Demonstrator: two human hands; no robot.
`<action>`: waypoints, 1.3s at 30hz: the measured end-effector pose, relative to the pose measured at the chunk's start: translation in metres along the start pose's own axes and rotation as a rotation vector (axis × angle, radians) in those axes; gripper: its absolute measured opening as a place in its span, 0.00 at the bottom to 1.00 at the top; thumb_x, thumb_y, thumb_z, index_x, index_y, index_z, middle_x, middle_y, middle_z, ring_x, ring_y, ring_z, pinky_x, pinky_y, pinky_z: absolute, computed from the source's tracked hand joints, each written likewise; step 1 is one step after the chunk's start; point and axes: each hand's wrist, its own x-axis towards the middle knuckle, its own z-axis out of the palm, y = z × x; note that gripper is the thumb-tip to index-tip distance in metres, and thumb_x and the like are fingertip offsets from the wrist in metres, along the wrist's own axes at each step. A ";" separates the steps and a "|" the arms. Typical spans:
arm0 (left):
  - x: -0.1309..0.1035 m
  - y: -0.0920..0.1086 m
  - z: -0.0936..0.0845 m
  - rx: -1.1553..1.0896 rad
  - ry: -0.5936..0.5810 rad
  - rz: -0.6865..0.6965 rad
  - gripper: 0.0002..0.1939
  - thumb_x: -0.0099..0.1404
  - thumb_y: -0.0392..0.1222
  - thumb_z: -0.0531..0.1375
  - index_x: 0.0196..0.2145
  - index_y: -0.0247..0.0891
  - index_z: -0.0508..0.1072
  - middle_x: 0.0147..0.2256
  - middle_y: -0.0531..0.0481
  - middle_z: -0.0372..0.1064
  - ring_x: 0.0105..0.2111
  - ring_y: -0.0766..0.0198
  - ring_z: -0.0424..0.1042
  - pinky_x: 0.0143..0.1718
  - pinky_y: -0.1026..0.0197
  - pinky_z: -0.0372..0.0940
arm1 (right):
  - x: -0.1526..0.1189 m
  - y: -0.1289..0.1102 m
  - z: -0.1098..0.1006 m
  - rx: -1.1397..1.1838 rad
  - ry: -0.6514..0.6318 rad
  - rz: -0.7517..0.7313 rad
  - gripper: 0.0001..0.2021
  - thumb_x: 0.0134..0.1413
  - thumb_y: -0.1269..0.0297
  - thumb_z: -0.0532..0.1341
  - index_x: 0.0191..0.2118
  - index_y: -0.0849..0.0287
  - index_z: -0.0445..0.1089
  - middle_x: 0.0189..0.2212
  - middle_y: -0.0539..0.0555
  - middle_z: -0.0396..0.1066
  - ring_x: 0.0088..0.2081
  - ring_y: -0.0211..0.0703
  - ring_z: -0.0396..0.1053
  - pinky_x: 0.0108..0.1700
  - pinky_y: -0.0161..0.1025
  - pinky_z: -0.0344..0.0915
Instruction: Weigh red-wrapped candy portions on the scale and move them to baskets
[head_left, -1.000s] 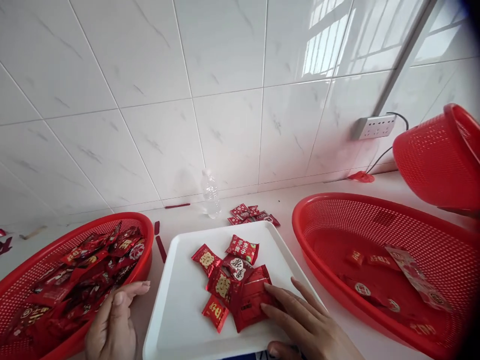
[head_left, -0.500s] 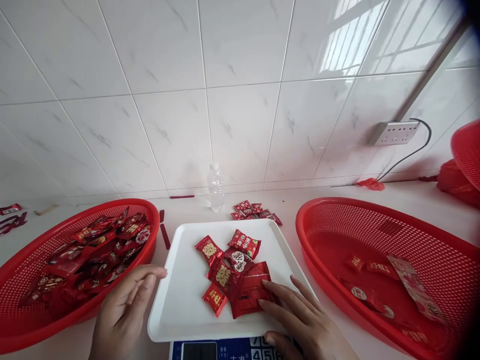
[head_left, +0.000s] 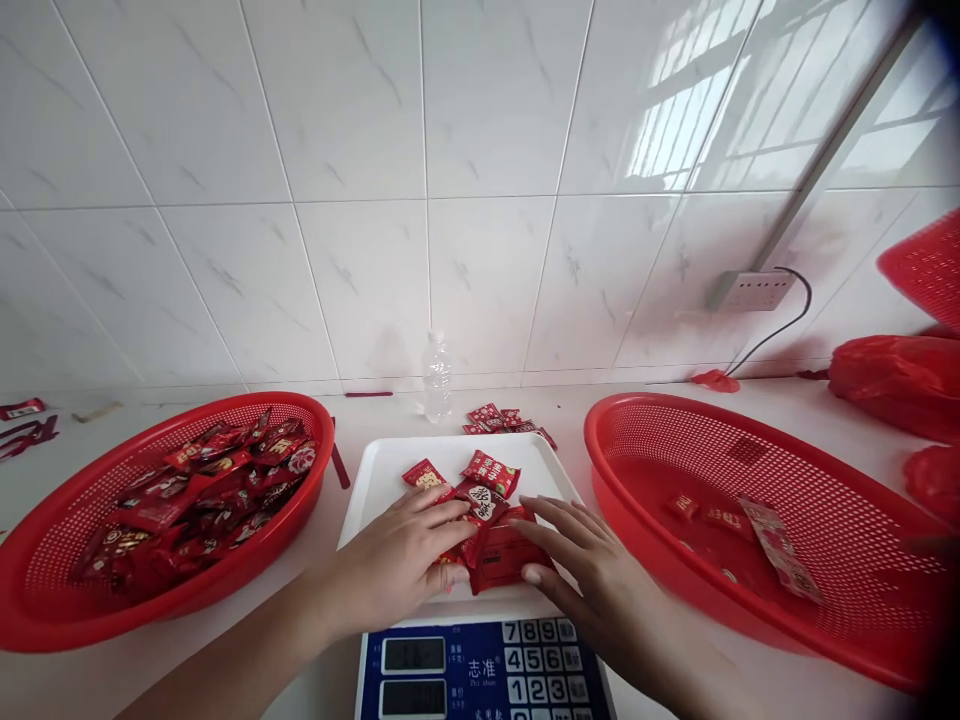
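A white tray [head_left: 367,490] rests on a blue digital scale [head_left: 480,670]. Several red snack packets lie bunched on it, among them a patterned packet [head_left: 491,472], a packet with a white emblem [head_left: 482,500] and a larger flat red packet [head_left: 501,560]. My left hand [head_left: 409,555] reaches over the left side of the bunch, fingers stretched out, hiding some packets. My right hand [head_left: 589,560] is at the right edge of the large packet, its fingers spread and touching it. Neither hand grips anything.
On the left stands a red basket [head_left: 321,480] piled with packets; on the right another red basket [head_left: 600,450] holds a few. Behind the tray are a clear bottle [head_left: 437,378] and more small packets [head_left: 499,418]. A power strip [head_left: 757,290] is on the tiled wall.
My left hand has moved from beside the tray's left edge to over the packets. My right hand stays at the large packet. The view has shifted, showing more of the scale.
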 end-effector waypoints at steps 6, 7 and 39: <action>-0.008 -0.014 0.008 0.033 0.067 -0.052 0.22 0.68 0.48 0.54 0.57 0.43 0.66 0.62 0.46 0.58 0.64 0.50 0.50 0.61 0.42 0.53 | 0.027 -0.018 -0.005 0.071 -0.323 0.019 0.25 0.62 0.47 0.51 0.61 0.49 0.60 0.64 0.53 0.54 0.66 0.56 0.44 0.63 0.65 0.42; -0.009 -0.016 0.010 0.048 0.091 -0.059 0.21 0.68 0.48 0.54 0.57 0.44 0.66 0.62 0.45 0.58 0.64 0.50 0.50 0.61 0.43 0.53 | 0.028 -0.019 -0.004 0.085 -0.346 0.019 0.26 0.62 0.46 0.51 0.62 0.50 0.60 0.64 0.53 0.53 0.66 0.55 0.44 0.64 0.64 0.40; -0.007 -0.002 0.011 -0.009 -0.043 -0.188 0.31 0.65 0.53 0.55 0.64 0.46 0.56 0.68 0.41 0.33 0.66 0.43 0.35 0.61 0.39 0.46 | 0.012 -0.018 -0.016 0.164 -0.262 0.114 0.23 0.59 0.60 0.57 0.60 0.53 0.62 0.58 0.56 0.63 0.57 0.51 0.63 0.56 0.52 0.62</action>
